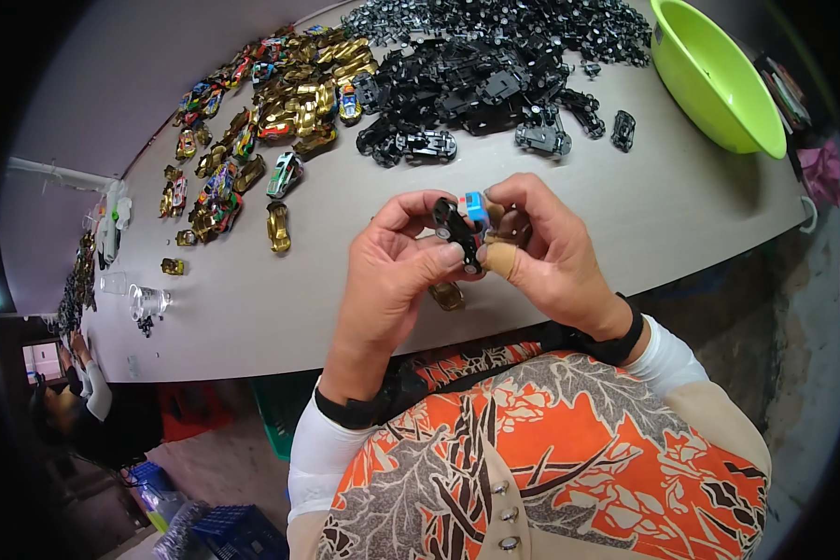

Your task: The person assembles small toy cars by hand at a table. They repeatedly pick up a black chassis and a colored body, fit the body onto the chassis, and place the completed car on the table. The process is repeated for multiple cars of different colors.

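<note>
Above the table's near edge, my left hand (392,257) pinches a black toy car chassis (453,229) with small wheels between thumb and fingers. My right hand (560,257), its thumb wrapped in a tan bandage, is closed on a blue toy car body (476,210). The two parts are held against each other; whether they are joined I cannot tell. Partly hidden below my hands, a gold car body (448,297) lies on the table. Another gold car body (278,228) and a green and white one (285,175) lie to the left.
Black chassis (476,84) are heaped at the far middle, with silvery grey parts (569,23) behind. Gold and coloured car bodies (299,103) spread over the far left. A lime-green basin (719,84) stands far right. Clear plastic cups (147,302) and a co-worker (89,401) are left.
</note>
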The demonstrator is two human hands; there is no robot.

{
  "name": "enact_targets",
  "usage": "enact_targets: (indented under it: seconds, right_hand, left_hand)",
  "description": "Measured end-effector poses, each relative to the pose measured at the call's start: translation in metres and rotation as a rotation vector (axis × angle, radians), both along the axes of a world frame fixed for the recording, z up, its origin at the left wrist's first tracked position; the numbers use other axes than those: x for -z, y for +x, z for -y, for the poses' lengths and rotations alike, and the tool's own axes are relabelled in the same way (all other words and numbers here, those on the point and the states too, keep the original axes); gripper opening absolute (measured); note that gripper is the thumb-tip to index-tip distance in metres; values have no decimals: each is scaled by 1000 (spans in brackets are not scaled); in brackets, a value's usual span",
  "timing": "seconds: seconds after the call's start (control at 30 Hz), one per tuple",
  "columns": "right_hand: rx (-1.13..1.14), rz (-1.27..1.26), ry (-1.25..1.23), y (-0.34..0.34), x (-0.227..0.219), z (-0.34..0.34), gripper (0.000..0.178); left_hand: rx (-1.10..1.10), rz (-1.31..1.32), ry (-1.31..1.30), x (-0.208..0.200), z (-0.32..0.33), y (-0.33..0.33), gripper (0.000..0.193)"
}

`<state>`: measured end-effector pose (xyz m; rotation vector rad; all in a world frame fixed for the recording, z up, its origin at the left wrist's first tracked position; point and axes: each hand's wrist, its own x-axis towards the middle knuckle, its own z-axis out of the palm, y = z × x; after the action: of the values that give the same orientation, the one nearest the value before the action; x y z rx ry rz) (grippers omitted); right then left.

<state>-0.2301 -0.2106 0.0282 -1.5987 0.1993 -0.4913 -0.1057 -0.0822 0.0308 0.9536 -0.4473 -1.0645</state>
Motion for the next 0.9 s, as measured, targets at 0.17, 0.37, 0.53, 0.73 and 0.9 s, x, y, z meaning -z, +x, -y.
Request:
enact_targets:
  seconds: [0.17, 0.37, 0.53, 0.73, 0.9]
  right_hand:
    - [-47, 0, -33, 2, -2, -3, 29]
    - [-47, 97, 23, 6, 5, -7, 40]
    - [-64, 71, 241, 6, 5, -12, 41]
    - [-126, 80, -119, 5, 4, -1, 34]
    - [-157, 123, 51, 5, 9, -5, 34]
  left_hand:
    - [-14, 118, 28, -5, -6, -3, 39]
    - [-50, 224, 29, -8, -13, -4, 43]
    - [-74, 233, 32, -9, -14, -5, 42]
    - [-83, 287, 6, -3, -14, -6, 40]
    - [-61, 287, 39, -3, -15, -6, 38]
